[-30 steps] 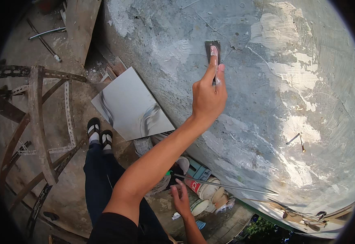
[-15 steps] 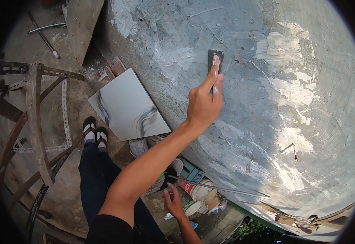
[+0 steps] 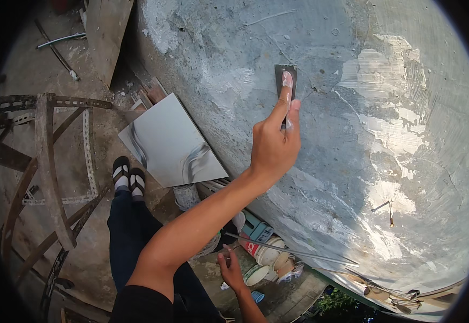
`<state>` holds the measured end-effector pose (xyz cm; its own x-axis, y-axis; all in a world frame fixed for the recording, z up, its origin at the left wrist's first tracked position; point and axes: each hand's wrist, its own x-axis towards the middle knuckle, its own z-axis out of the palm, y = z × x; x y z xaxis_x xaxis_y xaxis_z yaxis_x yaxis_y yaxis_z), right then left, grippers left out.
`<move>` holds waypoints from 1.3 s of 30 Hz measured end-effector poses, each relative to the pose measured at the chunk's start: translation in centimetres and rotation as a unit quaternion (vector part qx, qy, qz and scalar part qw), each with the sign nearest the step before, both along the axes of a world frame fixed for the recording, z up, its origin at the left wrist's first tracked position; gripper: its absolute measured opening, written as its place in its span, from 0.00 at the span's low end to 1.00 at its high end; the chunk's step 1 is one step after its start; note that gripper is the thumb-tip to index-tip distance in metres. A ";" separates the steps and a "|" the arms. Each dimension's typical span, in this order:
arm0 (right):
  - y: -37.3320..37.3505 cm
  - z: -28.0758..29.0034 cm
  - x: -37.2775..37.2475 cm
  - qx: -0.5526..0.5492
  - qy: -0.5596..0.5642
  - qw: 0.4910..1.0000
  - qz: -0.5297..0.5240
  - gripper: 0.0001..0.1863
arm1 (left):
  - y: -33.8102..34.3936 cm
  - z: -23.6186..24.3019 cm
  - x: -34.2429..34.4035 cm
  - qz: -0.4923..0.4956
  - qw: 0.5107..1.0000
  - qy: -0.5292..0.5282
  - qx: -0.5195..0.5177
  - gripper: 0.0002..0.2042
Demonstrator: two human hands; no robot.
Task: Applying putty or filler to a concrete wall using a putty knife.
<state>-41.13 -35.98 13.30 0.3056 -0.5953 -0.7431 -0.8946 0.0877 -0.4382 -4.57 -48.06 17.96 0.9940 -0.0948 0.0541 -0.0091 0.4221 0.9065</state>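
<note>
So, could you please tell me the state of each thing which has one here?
Left hand: gripping the scraper, index finger along it.
Scraper: held, blade against the wall.
Right hand: partly open, nothing visible in it.
Wall: roughly patched with pale material, partly sunlit.
Nail: sticking out, casting a shadow.
Sandals: worn over socks.

There's wht lettering (image 3: 251,248) on red label (image 3: 246,245) of wht bucket (image 3: 267,255), btm ctr.

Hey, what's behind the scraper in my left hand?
Rough grey wall shows around the scraper. The patch directly behind it and your left hand is covered, so I can't see that.
</note>
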 end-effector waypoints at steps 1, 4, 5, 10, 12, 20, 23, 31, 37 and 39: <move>-0.1 0.0 0.1 0.006 -0.001 1.000 0.004 0.28 | 0.2 -0.1 -0.3 0.001 1.000 0.001 0.002 0.22; 0.1 -0.1 1.0 0.001 -0.014 1.000 0.008 0.26 | 0.8 0.0 0.1 -0.050 0.998 -0.007 0.028 0.23; 0.0 0.0 1.3 0.001 -0.013 1.000 0.008 0.26 | 1.3 0.8 1.3 -0.080 0.995 0.058 0.012 0.23; -0.3 -0.4 1.2 0.006 -0.014 1.000 0.003 0.25 | 0.5 0.0 1.0 -0.002 0.999 0.029 0.015 0.22; -0.4 -0.4 1.3 0.004 -0.011 1.000 0.008 0.25 | 0.4 -0.9 1.7 0.027 1.000 0.007 0.000 0.22; -0.4 -0.4 1.7 0.006 -0.005 1.000 0.020 0.29 | 0.2 -0.1 -1.3 0.013 0.998 -0.065 -0.010 0.24; -0.4 -0.4 1.8 -0.002 -0.001 1.000 0.026 0.29 | 0.4 1.7 1.2 -0.001 0.998 -0.055 -0.004 0.25; 0.0 -0.5 0.5 0.004 -0.012 1.000 0.003 0.27 | 1.0 -0.4 0.3 -0.041 0.984 -0.159 0.073 0.22; 0.1 -0.5 1.1 0.004 -0.019 1.000 -0.007 0.27 | 1.4 0.5 0.9 -0.055 0.983 -0.160 0.070 0.23; 0.3 -0.7 1.0 0.004 -0.024 1.000 0.003 0.27 | 0.9 -1.4 0.8 -0.020 0.980 -0.183 0.076 0.28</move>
